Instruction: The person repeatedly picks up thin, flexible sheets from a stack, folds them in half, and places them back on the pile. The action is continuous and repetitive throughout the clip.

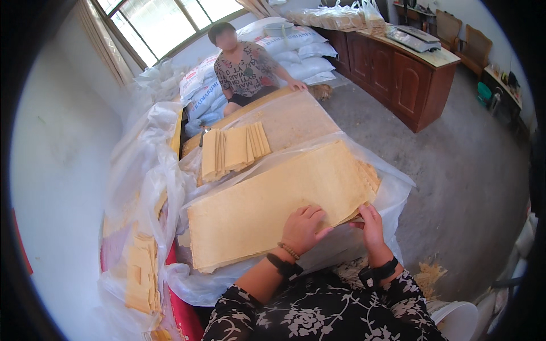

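Note:
A stack of long, thin tan sheets [264,200] lies on clear plastic film before me; the material cannot be told for certain. My left hand [305,226] rests on the near edge of the stack, fingers apart and palm down. At the near right corner, my right hand [369,223] pinches the edge of the upper sheets, which lift slightly there. Uneven sheet edges [369,177] fan out at the stack's right end. Beyond it stand folded tan bundles [234,149] side by side on the table.
A person [247,64] sits across the table, one hand on the far board [294,115]. Plastic film [149,170] and more folded sheets [143,273] lie at left. A white bucket [456,319] stands lower right, a wooden cabinet [396,76] at back right. Filled sacks [298,51] are piled behind.

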Action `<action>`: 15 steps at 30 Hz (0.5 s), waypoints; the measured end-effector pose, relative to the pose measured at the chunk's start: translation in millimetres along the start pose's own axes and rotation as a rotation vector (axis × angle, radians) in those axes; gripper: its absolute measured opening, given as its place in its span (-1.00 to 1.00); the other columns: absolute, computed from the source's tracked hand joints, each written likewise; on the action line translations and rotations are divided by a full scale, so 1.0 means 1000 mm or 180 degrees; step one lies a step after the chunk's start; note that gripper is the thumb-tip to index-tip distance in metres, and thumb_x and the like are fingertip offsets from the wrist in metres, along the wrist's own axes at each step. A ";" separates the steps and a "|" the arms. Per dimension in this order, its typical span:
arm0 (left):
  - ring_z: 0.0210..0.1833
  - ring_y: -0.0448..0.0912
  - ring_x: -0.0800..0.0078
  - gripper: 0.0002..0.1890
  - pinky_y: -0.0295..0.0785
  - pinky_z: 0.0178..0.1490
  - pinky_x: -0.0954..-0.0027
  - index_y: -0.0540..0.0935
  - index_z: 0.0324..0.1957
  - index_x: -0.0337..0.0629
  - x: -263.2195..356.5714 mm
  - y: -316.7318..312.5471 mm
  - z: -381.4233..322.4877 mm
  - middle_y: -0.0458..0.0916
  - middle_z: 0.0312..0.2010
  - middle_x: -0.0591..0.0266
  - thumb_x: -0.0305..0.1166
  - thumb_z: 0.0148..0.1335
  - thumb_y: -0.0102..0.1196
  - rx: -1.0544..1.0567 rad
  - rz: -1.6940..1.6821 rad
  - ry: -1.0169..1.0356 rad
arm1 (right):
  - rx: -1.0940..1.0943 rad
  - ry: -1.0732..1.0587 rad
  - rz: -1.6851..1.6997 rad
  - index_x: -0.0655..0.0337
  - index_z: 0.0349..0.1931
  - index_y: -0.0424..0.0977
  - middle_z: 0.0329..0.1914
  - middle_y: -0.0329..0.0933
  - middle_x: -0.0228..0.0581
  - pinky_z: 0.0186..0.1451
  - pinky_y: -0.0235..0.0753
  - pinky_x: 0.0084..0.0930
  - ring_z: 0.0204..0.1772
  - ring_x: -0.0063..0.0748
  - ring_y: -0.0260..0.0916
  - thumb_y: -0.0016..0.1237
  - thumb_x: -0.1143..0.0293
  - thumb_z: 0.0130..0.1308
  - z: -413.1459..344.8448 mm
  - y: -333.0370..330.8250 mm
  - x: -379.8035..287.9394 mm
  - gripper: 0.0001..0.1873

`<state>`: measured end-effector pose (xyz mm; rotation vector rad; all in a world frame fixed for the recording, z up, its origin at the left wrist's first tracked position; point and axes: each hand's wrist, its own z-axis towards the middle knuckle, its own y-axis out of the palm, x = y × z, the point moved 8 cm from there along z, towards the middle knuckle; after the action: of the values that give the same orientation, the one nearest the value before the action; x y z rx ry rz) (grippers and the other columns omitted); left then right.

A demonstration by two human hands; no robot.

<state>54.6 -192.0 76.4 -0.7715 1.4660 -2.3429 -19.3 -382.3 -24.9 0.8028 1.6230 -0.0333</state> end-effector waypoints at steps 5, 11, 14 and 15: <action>0.14 0.63 0.06 -0.57 0.53 0.24 0.09 0.70 -0.04 -0.11 -0.001 0.000 0.001 0.71 0.07 0.17 -0.03 0.22 0.39 -0.0101 -0.0026 -0.0127 | 0.0090 0.0001 -0.0132 0.20 0.19 0.58 -0.05 0.65 -0.47 -0.11 0.60 -0.54 -0.02 -0.59 0.56 -0.01 0.17 0.64 -0.004 0.006 -0.006 -0.66; 0.15 0.64 -0.01 -0.59 0.51 0.30 0.05 0.73 -0.03 -0.16 -0.005 0.001 0.002 0.75 0.07 0.05 -0.14 0.18 0.44 0.0075 -0.0310 0.0046 | 0.0270 -0.0347 -0.0642 0.21 0.00 0.61 -0.10 0.62 -0.41 -0.04 0.63 -0.45 -0.05 -0.50 0.58 0.04 0.06 0.60 0.003 0.010 -0.019 -0.63; 0.19 0.64 0.03 -0.62 0.52 0.32 0.11 0.73 0.04 -0.14 -0.011 0.002 -0.002 0.74 0.13 0.13 -0.20 0.23 0.42 -0.0003 -0.0258 0.0141 | 0.0271 -0.0251 -0.0240 0.19 -0.25 0.57 -0.33 0.57 -0.45 -0.25 0.51 -0.60 -0.27 -0.60 0.53 0.08 0.04 0.58 -0.001 0.013 -0.019 -0.63; 0.20 0.64 0.04 -0.62 0.52 0.32 0.11 0.73 0.05 -0.13 -0.013 0.005 -0.006 0.74 0.15 0.13 -0.20 0.24 0.41 -0.0151 -0.0328 0.0010 | 0.0442 -0.0009 -0.0271 0.19 -0.23 0.57 -0.30 0.59 -0.44 -0.23 0.52 -0.61 -0.25 -0.59 0.55 0.08 0.03 0.59 -0.006 0.011 -0.013 -0.62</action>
<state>61.3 -183.6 65.8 -0.8759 1.5228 -2.3926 -19.4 -377.5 -7.6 0.8383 1.6650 -0.2095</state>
